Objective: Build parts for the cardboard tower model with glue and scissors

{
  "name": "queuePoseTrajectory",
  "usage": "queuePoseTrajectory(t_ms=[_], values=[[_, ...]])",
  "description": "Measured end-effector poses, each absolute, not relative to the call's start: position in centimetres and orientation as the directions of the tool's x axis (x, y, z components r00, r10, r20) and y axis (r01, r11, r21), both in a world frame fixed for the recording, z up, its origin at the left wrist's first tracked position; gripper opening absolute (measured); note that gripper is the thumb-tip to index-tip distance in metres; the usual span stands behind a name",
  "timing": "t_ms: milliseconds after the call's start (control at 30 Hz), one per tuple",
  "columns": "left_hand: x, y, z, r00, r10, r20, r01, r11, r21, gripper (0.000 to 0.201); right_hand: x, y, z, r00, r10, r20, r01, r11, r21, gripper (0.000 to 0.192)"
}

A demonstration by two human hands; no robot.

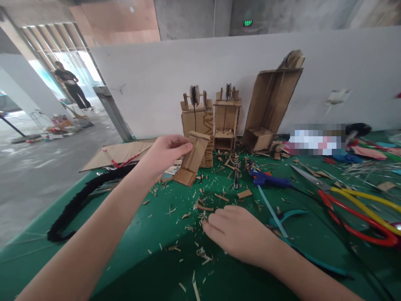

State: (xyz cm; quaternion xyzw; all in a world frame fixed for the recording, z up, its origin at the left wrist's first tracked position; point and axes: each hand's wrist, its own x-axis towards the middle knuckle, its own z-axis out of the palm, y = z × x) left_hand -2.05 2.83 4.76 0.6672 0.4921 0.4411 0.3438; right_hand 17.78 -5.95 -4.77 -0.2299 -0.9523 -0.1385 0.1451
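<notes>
My left hand [167, 152] is closed on a small folded cardboard piece [192, 161], pinched at its upper left edge. The piece tilts, its lower end close to the green table. Over the table, my right hand [233, 230] has its fingers curled inward beside cardboard scraps [203, 205]; its fingertips are partly hidden, so what they hold, if anything, does not show. Behind the held piece stands a cardboard model [189, 121] with a spool of black cord on top. Beside it are a smaller similar model [232, 113] and a tall open cardboard frame [269, 100].
To the right lie a blue glue gun [271, 179] with a glue stick, teal-handled pliers [293, 214] and large scissors [354, 200]. A black fuzzy strip [84, 196] and flat cardboard [119, 152] are at left. A white partition [150, 83] stands behind. Far left, a person [70, 85] stands.
</notes>
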Motion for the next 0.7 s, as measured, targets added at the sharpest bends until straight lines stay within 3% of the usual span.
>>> queuePoseTrajectory(t_ms=[233, 467, 533, 600, 700], values=[[-3.8, 4.3, 3.9, 0.065, 0.907, 0.417, 0.554, -0.381, 0.741, 0.024, 17.1, -7.3, -4.1, -0.864, 0.200, 0.461, 0.362, 0.884, 0.295, 0.019], [-4.9, 4.7, 3.9, 0.116, 0.854, 0.508, 0.886, -0.320, 0.336, 0.024, 16.5, -8.7, -3.7, -0.780, 0.050, 0.624, 0.269, 0.927, 0.262, 0.024], [-5.1, 4.7, 3.9, 0.144, 0.877, 0.459, 0.898, -0.311, 0.312, 0.025, 16.8, -8.4, -3.5, -0.743, 0.070, 0.666, 0.309, 0.918, 0.248, 0.029], [-5.1, 4.6, 3.8, 0.200, 0.901, 0.386, 0.888, -0.333, 0.318, 0.024, 17.3, -7.7, -3.6, -0.699, 0.156, 0.698, 0.397, 0.897, 0.197, 0.035], [-4.7, 4.2, 3.7, 0.369, 0.898, 0.241, 0.847, -0.431, 0.309, 0.023, 18.2, -6.2, -4.1, -0.614, 0.406, 0.677, 0.546, 0.838, -0.007, 0.025]])
